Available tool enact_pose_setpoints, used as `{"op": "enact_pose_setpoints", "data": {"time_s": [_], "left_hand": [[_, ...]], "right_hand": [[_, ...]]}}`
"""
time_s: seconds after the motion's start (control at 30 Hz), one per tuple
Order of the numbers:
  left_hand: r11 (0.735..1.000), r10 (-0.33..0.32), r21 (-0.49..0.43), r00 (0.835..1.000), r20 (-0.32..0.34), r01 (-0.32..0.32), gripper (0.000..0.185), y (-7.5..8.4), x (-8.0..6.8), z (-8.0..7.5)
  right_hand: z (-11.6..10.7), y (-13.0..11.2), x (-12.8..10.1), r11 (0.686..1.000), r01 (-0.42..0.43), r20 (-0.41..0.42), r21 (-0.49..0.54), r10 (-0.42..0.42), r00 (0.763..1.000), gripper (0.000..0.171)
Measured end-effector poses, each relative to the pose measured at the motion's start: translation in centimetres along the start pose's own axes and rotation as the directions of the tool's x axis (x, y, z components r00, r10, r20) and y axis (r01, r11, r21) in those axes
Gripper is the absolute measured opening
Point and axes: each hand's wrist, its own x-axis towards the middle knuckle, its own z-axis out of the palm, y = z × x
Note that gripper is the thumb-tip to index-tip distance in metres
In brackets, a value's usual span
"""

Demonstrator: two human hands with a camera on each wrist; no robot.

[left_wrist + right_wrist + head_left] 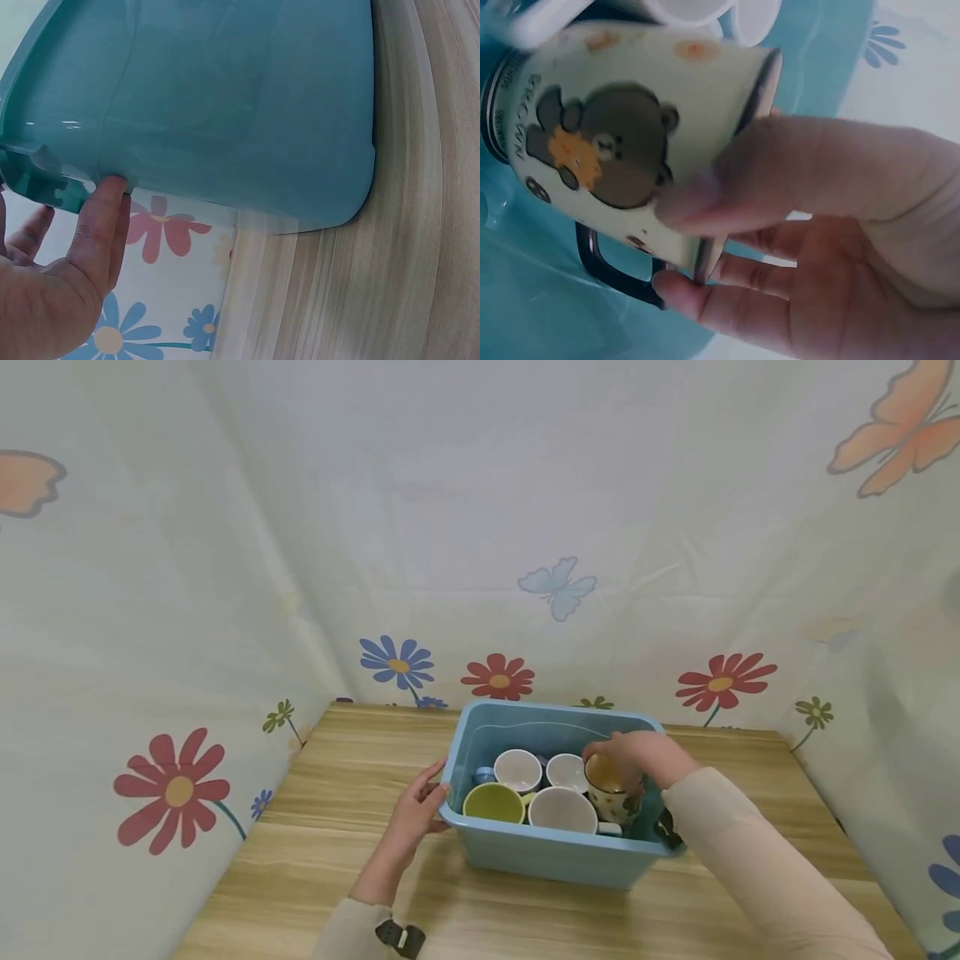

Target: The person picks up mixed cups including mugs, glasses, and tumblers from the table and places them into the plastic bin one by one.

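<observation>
A light-blue plastic tub (547,856) stands on the wooden table. My left hand (415,806) holds its left rim, fingertips against the plastic in the left wrist view. Inside the tub, at its right end, my right hand (633,760) grips a cream mug (630,127) with a brown bear print, dark rim and dark handle. The thumb presses the mug's printed side near the rim; another fingertip touches the handle. Beside this mug stand a yellow-green mug (493,802), a large white mug (562,810) and two white cups (518,770) behind.
Wood-grain tabletop (300,860) extends on both sides of the tub. A white curtain (450,527) with printed flowers and butterflies hangs behind the table and at its sides. A small blue object (484,774) lies at the tub's left end, partly hidden.
</observation>
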Motion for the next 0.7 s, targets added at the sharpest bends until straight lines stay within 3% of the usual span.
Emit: {"op": "enact_pose_setpoints", "data": {"time_s": [0.1,0.43,0.7], "left_hand": [[1.000,-0.003,0.001,1.000,0.009,0.003,0.051,0.0,0.1,0.0],[1.000,0.001,0.004,1.000,0.015,-0.001,0.052,0.7,0.0,-0.1],[1.000,0.019,-0.003,1.000,0.023,-0.019,0.053,0.1,-0.1,-0.4]], "right_hand": [[-0.2,-0.1,0.5,0.999,0.004,0.029,-0.050,-0.002,1.000,0.084],[-0.6,-0.8,1.5,0.999,-0.041,0.079,-0.027,0.043,0.996,0.081],[0.1,-0.7,2.2,0.997,-0.074,0.097,0.013,0.073,0.993,0.077]]}}
